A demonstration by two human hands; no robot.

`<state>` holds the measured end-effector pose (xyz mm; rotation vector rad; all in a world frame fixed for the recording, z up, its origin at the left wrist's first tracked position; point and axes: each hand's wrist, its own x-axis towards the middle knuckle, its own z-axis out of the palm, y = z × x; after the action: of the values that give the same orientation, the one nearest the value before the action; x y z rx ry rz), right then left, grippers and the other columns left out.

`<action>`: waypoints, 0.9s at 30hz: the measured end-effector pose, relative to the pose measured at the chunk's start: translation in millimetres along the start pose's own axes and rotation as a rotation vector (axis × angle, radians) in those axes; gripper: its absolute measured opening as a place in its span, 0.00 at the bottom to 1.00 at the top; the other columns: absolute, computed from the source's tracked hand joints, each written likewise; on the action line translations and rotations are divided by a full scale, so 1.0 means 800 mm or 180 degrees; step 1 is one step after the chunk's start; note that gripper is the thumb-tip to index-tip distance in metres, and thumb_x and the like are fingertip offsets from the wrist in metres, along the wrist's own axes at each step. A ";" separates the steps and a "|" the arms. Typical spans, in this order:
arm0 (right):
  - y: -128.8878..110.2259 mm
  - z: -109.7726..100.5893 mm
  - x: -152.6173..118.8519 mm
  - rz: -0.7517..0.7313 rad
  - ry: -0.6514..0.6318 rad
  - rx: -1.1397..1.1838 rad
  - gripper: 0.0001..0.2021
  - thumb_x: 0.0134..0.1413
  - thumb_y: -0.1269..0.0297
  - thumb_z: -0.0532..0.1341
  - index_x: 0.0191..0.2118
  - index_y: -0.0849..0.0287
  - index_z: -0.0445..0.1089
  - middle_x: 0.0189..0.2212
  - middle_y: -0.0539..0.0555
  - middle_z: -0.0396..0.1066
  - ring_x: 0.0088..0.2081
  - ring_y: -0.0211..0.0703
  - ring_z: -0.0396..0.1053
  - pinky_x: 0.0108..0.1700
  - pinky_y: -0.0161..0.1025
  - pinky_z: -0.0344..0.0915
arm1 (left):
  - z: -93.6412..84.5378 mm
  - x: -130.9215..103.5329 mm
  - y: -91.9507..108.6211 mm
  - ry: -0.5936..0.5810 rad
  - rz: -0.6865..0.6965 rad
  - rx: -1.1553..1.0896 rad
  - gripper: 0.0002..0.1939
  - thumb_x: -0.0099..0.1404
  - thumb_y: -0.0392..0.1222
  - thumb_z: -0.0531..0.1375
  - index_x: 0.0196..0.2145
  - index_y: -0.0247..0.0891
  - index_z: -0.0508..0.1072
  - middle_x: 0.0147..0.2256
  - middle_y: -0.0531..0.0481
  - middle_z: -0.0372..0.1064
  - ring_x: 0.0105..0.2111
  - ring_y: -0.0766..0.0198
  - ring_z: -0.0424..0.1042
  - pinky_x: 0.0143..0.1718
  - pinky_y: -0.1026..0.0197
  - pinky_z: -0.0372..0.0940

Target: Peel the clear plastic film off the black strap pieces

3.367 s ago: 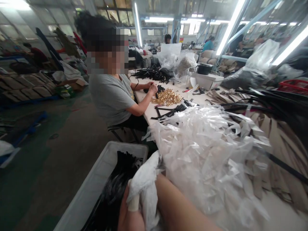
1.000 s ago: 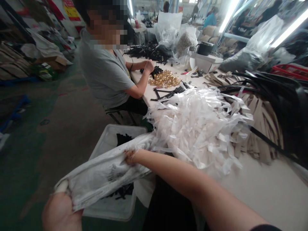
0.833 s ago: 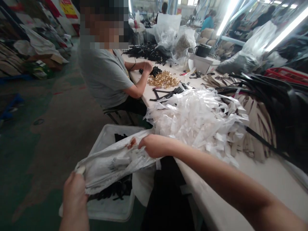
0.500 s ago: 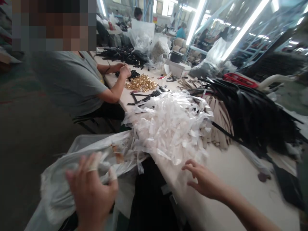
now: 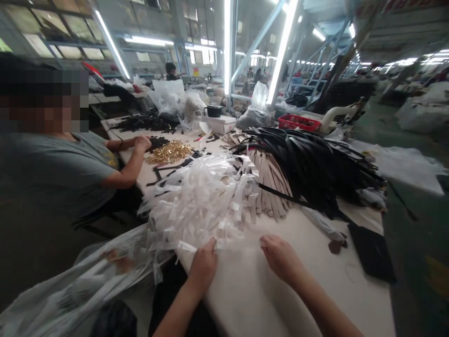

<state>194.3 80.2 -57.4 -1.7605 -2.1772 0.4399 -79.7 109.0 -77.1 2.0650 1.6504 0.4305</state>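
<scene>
1. Clock laid over the view, and here's the left hand [image 5: 205,266] at half past six, fingers drawn in at the near edge of the translucent plastic strips [image 5: 199,201]; whether it grips one, I can't tell.
2. Right hand [image 5: 280,257] at five o'clock, over the white tabletop [image 5: 245,295], fingers curled together; a faint haze lies between the hands, so I can't tell if anything's pinched.
3. That tangled strip heap sits at eight, just off centre.
4. Beige straps [image 5: 268,187] fan out towards four, black straps [image 5: 308,164] heaped at three.
5. Gold metal clasps [image 5: 170,152] glitter at half past nine, beside a co-worker's hands [image 5: 142,143].
</scene>
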 end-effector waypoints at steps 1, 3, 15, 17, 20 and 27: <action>0.028 -0.009 -0.004 0.0146 0.0002 -0.0144 0.06 0.61 0.73 0.55 0.37 0.56 0.68 0.36 0.55 0.73 0.39 0.48 0.70 0.40 0.39 0.60 | -0.008 0.019 0.002 -0.0020 -0.0074 0.0299 0.14 0.60 0.28 0.49 0.36 0.40 0.70 0.34 0.46 0.74 0.39 0.57 0.73 0.41 0.60 0.63; 0.080 -0.023 -0.012 0.0400 0.0043 -0.0301 0.07 0.62 0.70 0.55 0.32 0.56 0.67 0.32 0.54 0.72 0.36 0.47 0.70 0.37 0.38 0.58 | -0.021 0.064 0.009 -0.0027 -0.0134 0.0910 0.14 0.61 0.29 0.50 0.40 0.39 0.72 0.38 0.44 0.75 0.41 0.56 0.74 0.43 0.61 0.63; 0.099 -0.027 -0.022 0.0162 0.0250 0.0252 0.12 0.63 0.59 0.58 0.31 0.56 0.76 0.42 0.57 0.74 0.47 0.52 0.66 0.50 0.44 0.58 | -0.096 0.251 0.065 0.0055 -0.0260 0.1855 0.19 0.59 0.30 0.54 0.48 0.30 0.72 0.49 0.33 0.71 0.49 0.49 0.71 0.51 0.54 0.64; 0.111 -0.032 -0.009 0.0280 0.0509 0.0194 0.12 0.61 0.55 0.59 0.39 0.56 0.76 0.47 0.58 0.72 0.49 0.54 0.65 0.52 0.46 0.58 | -0.087 0.205 0.073 0.0102 -0.0166 0.1937 0.21 0.56 0.29 0.56 0.48 0.27 0.72 0.52 0.30 0.68 0.54 0.45 0.67 0.55 0.50 0.61; 0.136 -0.060 0.038 0.0672 0.1085 -0.0030 0.19 0.63 0.57 0.57 0.55 0.60 0.69 0.56 0.61 0.66 0.56 0.53 0.61 0.59 0.46 0.54 | -0.044 0.120 0.100 0.0631 0.0125 0.1969 0.29 0.56 0.31 0.55 0.57 0.23 0.65 0.63 0.27 0.54 0.64 0.40 0.51 0.63 0.42 0.48; 0.138 -0.130 0.156 0.1052 0.0624 -0.0200 0.11 0.58 0.65 0.63 0.44 0.65 0.74 0.45 0.63 0.74 0.51 0.52 0.68 0.55 0.46 0.61 | 0.071 0.001 0.123 -0.0211 0.1827 0.1123 0.31 0.59 0.37 0.56 0.61 0.38 0.63 0.69 0.46 0.45 0.69 0.54 0.39 0.69 0.49 0.37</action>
<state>310.6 228.8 -4.1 -2.1102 -1.7913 0.2605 30.6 83.4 -72.8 2.7856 1.1309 0.2539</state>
